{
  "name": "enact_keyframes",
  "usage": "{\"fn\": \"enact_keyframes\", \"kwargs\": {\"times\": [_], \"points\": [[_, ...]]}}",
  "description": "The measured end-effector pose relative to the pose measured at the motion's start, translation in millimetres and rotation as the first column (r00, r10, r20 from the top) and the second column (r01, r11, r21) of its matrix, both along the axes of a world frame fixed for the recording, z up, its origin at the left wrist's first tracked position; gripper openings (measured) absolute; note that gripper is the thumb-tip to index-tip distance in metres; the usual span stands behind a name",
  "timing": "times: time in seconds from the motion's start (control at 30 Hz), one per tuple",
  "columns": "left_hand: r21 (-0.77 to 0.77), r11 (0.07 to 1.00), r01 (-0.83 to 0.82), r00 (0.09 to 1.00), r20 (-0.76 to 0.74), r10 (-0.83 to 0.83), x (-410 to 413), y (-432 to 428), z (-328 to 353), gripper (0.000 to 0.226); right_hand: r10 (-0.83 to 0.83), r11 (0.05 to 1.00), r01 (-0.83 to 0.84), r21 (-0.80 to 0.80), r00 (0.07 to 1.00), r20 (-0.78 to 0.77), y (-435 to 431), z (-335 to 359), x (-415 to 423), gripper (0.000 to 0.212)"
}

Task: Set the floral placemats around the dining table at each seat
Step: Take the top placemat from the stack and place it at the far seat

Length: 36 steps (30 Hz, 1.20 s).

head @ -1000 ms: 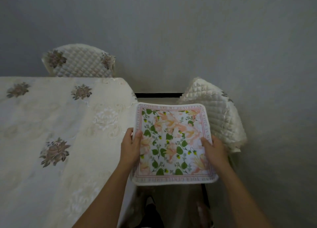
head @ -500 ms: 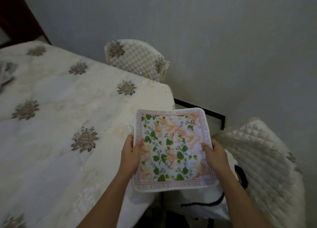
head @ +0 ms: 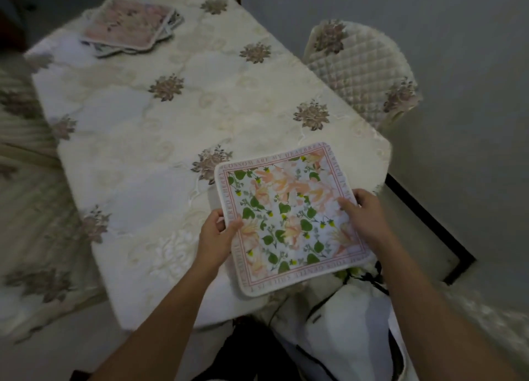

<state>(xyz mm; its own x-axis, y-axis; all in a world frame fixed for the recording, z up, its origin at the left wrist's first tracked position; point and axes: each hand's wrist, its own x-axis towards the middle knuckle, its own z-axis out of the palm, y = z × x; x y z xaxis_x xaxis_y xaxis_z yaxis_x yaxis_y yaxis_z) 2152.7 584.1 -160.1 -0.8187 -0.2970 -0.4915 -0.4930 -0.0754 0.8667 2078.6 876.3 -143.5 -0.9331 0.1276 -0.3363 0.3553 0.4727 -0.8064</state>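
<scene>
Left hand (head: 216, 237) and right hand (head: 363, 217) are gripping opposite edges of the floral placemat (head: 292, 217), holding it over the dining table (head: 171, 140) corner. Recommended: lowering it flat, squared to the table edge, before releasing.

Your placemat (head: 292, 217) is white with peach blossoms, green leaves, yellow buds and a pink lettered border. The tablecloth (head: 160, 140) is cream with brownish-mauve flower clusters, which recur on the quilted cream chair cover (head: 363, 68). The far stack of mats (head: 128, 25) appears pinkish, blurred.
</scene>
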Motion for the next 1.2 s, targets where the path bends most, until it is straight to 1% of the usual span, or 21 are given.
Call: {"fn": "enact_keyframes", "kwargs": {"times": [0.23, 0.37, 0.5, 0.6, 0.77, 0.87, 1.1, 1.2], "points": [[0.053, 0.989, -0.136, 0.987, 0.099, 0.130, 11, 0, -23, 0.027, 0.191, 0.981, -0.192, 0.021, 0.980, 0.054, -12, -31, -57, 0.015], [0.068, 0.979, -0.190, 0.975, 0.132, 0.180, 17, 7, -33, 0.028, 0.232, 0.972, -0.234, 0.016, 0.970, 0.078, -13, -48, -69, 0.009], [0.060, 0.980, -0.188, 0.973, 0.144, 0.178, 26, 8, -40, 0.027, 0.225, 0.972, -0.230, 0.049, 0.970, 0.094, -13, -58, -67, 0.006], [0.058, 0.977, -0.203, 0.970, 0.148, 0.193, 31, 7, -44, 0.026, 0.178, 0.983, -0.181, 0.035, 0.981, 0.076, -16, -61, -64, 0.005], [0.025, 0.971, -0.236, 0.964, 0.135, 0.231, 35, 6, -45, 0.020, 0.131, 0.991, -0.133, 0.019, 0.987, 0.096, -15, -69, -58, 0.010], [-0.001, 0.974, -0.228, 0.963, 0.145, 0.226, 35, 3, -47, 0.017, 0.108, 0.994, -0.109, 0.004, 0.987, 0.119, -13, -73, -54, 0.013], [-0.056, 0.973, -0.224, 0.958, 0.172, 0.231, 38, 2, -56, 0.016, 0.051, 0.999, -0.053, 0.009, 0.993, 0.110, -15, -72, -50, 0.013], [-0.137, 0.973, -0.185, 0.959, 0.191, 0.209, 40, 1, -56, 0.012, 0.034, 0.998, -0.038, 0.042, 0.996, 0.086, -17, -75, -49, 0.015]]}}
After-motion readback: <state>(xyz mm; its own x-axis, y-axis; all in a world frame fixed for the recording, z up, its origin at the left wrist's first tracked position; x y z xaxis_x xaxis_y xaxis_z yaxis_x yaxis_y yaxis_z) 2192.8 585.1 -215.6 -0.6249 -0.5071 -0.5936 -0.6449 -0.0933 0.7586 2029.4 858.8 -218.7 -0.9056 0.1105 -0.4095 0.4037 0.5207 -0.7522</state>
